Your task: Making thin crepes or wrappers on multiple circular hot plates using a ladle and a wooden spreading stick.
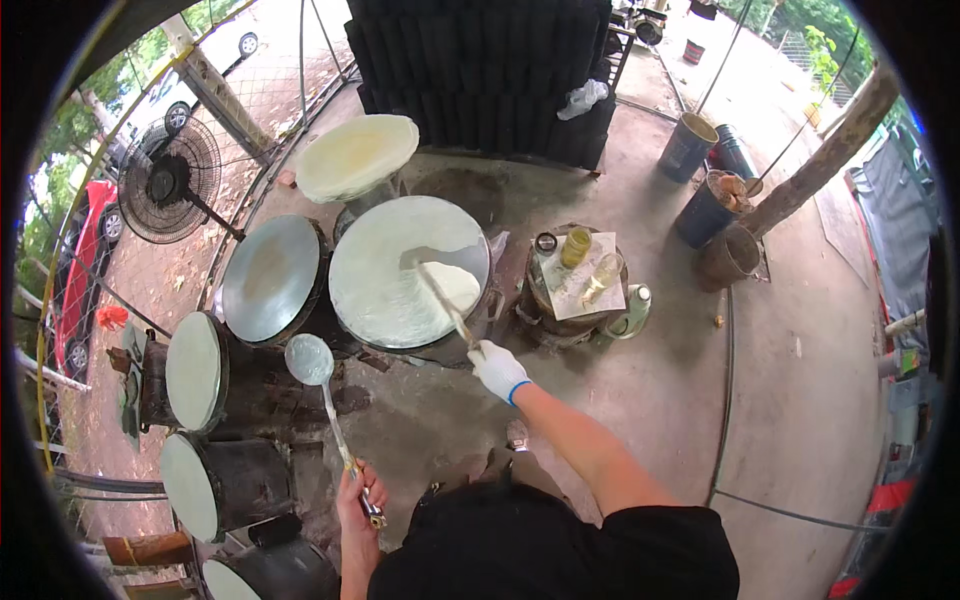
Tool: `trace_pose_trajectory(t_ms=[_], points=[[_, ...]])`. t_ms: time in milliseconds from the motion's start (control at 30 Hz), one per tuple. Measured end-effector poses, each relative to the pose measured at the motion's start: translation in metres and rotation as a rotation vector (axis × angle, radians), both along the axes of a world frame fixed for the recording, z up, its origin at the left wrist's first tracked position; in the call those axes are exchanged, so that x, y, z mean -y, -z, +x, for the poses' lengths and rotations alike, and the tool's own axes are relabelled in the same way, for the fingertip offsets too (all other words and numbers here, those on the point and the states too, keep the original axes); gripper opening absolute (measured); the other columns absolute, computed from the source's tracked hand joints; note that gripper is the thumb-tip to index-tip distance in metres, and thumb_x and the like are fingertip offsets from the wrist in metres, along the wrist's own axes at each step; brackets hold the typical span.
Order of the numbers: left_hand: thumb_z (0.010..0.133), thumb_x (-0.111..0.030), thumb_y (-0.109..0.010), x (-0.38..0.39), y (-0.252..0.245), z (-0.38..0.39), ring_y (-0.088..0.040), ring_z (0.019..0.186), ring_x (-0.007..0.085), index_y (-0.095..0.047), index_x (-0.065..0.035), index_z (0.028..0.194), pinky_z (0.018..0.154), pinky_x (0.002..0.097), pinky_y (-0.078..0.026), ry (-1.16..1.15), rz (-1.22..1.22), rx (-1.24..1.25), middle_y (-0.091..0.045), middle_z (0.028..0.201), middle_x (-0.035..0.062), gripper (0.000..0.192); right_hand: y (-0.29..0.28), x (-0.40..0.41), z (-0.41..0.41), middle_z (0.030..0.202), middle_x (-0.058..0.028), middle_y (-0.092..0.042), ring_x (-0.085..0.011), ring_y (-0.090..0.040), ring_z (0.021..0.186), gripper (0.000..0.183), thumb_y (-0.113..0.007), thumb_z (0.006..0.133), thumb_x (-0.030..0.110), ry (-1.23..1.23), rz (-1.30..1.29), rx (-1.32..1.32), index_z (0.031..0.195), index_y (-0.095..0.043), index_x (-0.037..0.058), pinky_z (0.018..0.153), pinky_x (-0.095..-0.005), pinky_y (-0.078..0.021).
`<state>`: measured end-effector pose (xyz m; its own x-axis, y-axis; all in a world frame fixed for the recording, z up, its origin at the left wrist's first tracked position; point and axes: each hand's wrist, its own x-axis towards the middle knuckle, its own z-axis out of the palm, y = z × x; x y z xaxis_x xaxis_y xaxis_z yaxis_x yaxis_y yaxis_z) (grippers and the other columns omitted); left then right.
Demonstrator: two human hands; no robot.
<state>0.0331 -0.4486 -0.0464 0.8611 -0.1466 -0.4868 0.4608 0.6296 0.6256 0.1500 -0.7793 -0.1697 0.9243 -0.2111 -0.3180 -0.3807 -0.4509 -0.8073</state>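
Observation:
My right hand (500,371), in a white glove with a blue cuff, grips the handle of a batter spreader (442,292). Its far end rests in white batter (390,247) on a large round griddle (450,258). The batter covers most of the plate; a grey patch shows bare at the right, and a thicker pool lies beside the spreader. In my bare left hand (361,491) is a long-handled metal ladle (309,360), coated with white batter and held to the left of the griddle, apart from it.
A bare round griddle (271,279) stands left, with several batter-covered ones (196,371) beyond. Behind is another coated griddle (356,157). To the right, a drum stool (559,281) bears glass jars (576,247). A fan (169,180) stands far left; metal buckets (688,146) stand right.

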Motion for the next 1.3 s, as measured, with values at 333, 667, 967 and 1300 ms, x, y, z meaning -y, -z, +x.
trace_pose_trajectory(t_ms=[333, 667, 967, 1300], points=[[0.089, -0.01, -0.061, 0.066, -0.01, 0.009, -0.045, 0.055, 0.0143, -0.052, -0.0056, 0.11, 0.045, 0.0271, -0.037, -0.031, -0.02, -0.035, -0.053, 0.086, 0.0065, 0.023, 0.013, 0.057, 0.064, 0.093, -0.0255, -0.065, -0.044, -0.062, 0.092, 0.032, -0.05, 0.094, 0.032, -0.379, -0.174, 0.285, 0.101, -0.058, 0.0013, 0.079, -0.052, -0.0473], [0.089, -0.007, -0.059, 0.04, 0.005, 0.034, -0.046, 0.054, 0.0153, -0.051, -0.0036, 0.11, 0.044, 0.0275, -0.039, -0.008, -0.068, -0.068, -0.054, 0.087, 0.0087, 0.023, 0.013, 0.079, 0.063, 0.093, -0.0246, -0.066, -0.0427, -0.064, 0.089, 0.036, -0.048, 0.095, 0.032, -0.061, -0.267, 0.125, 0.124, -0.053, 0.0108, 0.078, -0.0509, -0.0482], [0.089, -0.007, -0.056, -0.003, 0.018, 0.057, -0.045, 0.054, 0.0146, -0.049, -0.0029, 0.11, 0.044, 0.0275, -0.038, 0.118, -0.109, -0.086, -0.052, 0.087, 0.0094, 0.023, -0.006, 0.008, 0.053, 0.098, -0.0117, -0.067, -0.0197, -0.063, 0.083, 0.047, -0.052, 0.096, 0.029, -0.079, 0.359, 0.034, 0.139, -0.048, 0.0135, 0.077, -0.0332, -0.0503], [0.092, -0.007, -0.054, -0.006, 0.015, 0.075, -0.037, 0.046, 0.0096, -0.052, -0.0037, 0.108, 0.039, 0.0226, -0.032, 0.209, -0.15, -0.251, -0.049, 0.076, 0.0067, 0.016, 0.005, -0.019, 0.084, 0.081, 0.0011, -0.06, -0.0068, -0.05, 0.062, 0.044, -0.055, 0.096, 0.025, 0.354, 0.515, 0.239, 0.138, -0.053, 0.0118, 0.055, -0.0229, -0.0432]])
